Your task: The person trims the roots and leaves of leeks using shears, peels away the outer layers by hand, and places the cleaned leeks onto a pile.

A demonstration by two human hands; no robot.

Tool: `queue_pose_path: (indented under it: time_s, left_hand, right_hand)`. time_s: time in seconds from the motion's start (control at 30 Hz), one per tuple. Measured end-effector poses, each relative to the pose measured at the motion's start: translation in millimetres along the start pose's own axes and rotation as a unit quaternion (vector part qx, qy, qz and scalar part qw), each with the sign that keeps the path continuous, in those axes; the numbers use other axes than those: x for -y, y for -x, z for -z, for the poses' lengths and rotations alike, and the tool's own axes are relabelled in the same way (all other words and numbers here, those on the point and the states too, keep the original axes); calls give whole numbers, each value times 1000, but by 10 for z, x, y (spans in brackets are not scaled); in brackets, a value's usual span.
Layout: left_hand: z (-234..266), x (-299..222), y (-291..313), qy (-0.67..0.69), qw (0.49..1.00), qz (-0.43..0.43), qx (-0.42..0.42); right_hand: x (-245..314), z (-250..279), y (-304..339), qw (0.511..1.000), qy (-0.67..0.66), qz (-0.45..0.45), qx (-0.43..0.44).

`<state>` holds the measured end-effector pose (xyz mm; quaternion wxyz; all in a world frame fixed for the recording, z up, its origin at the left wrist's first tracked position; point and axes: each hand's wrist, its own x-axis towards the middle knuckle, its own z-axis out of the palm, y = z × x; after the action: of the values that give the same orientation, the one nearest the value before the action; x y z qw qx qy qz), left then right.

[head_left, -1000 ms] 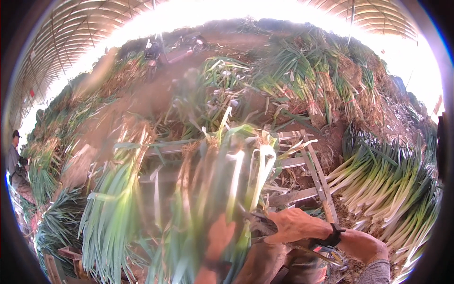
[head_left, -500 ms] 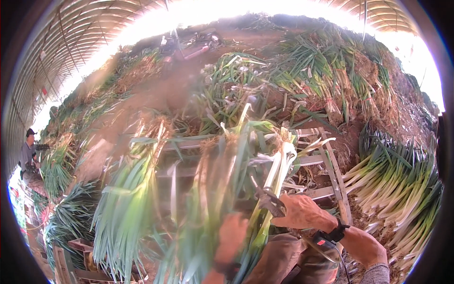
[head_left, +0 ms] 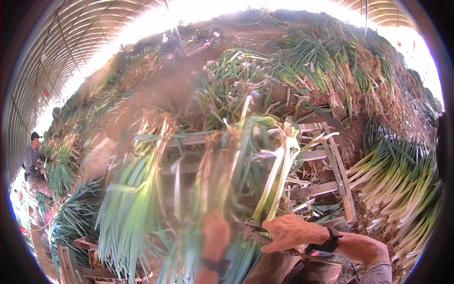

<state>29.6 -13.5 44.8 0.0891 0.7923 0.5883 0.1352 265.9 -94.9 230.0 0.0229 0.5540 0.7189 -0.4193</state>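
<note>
Right hand [head_left: 293, 233] wrapped round dark grey metal hand tool [head_left: 254, 229], near centre. Left hand [head_left: 216, 235] blurred by long green-and-white leeks [head_left: 280, 173]; grip can't be told. Leeks lie across pale slatted wooden rack [head_left: 314, 190]; right-edge slats mostly uncovered.

At one o'clock from the bare right hand [head_left: 294, 232], I see room above the pale wooden slatted rack [head_left: 314, 190], but slanting white-and-green leek stalks [head_left: 283, 165] crowd twelve. The dark, slim hand tool [head_left: 256, 227] juts toward nine, narrowing the gap to the blurred left hand [head_left: 216, 234]; a thick, green-leaved leek bundle [head_left: 132, 203] blocks ten beyond.
</note>
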Motion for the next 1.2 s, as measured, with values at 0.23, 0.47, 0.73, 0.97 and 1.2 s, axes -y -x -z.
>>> queue_pose_path:
  time_s: [0.23,0.47,0.73,0.97,1.2]
  left_hand:
    - [-76,-93,-40,-12,999,-30,3]
    - [-118,-223,-90,-48,997,23,52]
    - [-104,-99,-66,126,986,32,108]
    - [67,176,-38,201,964,21,173]
    - [-6,196,103,218,972,-39,71]
  right_hand:
    - [-56,7,24,1000,22,-14,-13]
    - [-92,-35,-104,998,1,-39,-48]
    - [-197,19,-322,992,12,-61,-113]
    - [26,141,-77,996,-20,-43,-69]
    - [127,57,-43,999,-28,-20,11]
